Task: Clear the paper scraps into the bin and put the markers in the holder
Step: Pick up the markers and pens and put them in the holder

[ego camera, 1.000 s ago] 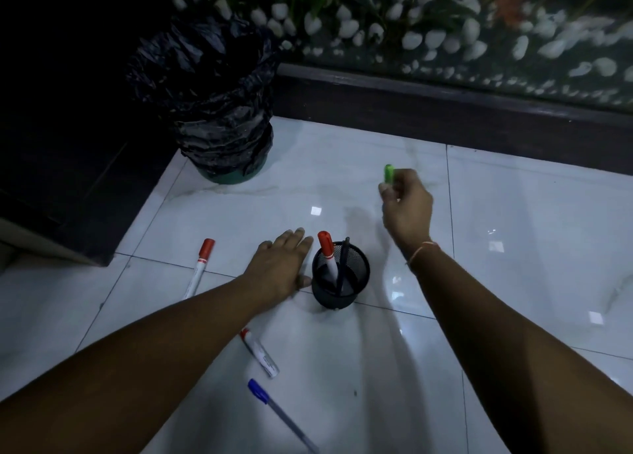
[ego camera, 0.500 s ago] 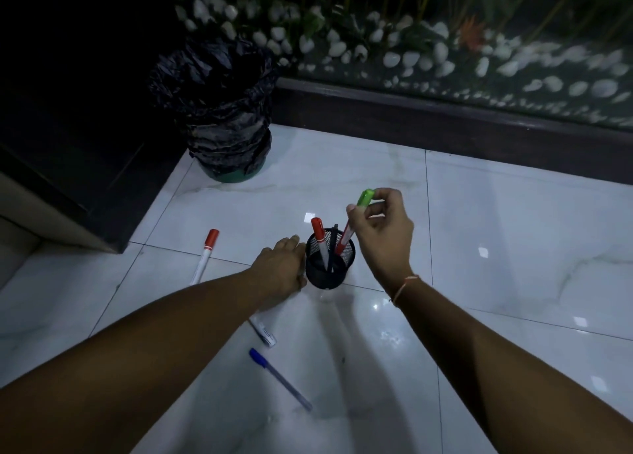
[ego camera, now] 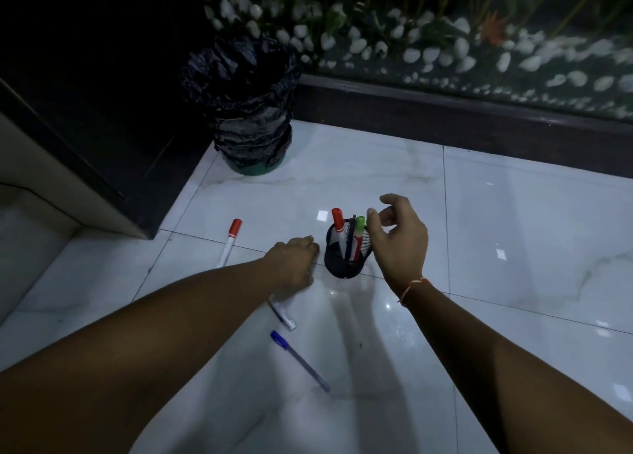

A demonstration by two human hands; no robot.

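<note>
A black mesh holder (ego camera: 346, 263) stands on the white tiled floor. In it are a red-capped marker (ego camera: 338, 224), a dark pen and a green-capped marker (ego camera: 359, 229). My right hand (ego camera: 400, 237) hovers just right of the holder, fingers apart and empty. My left hand (ego camera: 294, 258) rests palm down on the floor, touching the holder's left side. On the floor lie a red-capped marker (ego camera: 230, 242), a blue-capped pen (ego camera: 298, 359) and another marker (ego camera: 282, 316) partly hidden under my left wrist.
A green bin lined with a black bag (ego camera: 246, 111) stands at the back left, near a dark cabinet (ego camera: 85, 138). A dark ledge (ego camera: 462, 118) with white pebbles and plants runs along the far side.
My right hand carried the green-capped marker to the holder, dropped it in and let go. The left hand stayed beside the holder.
</note>
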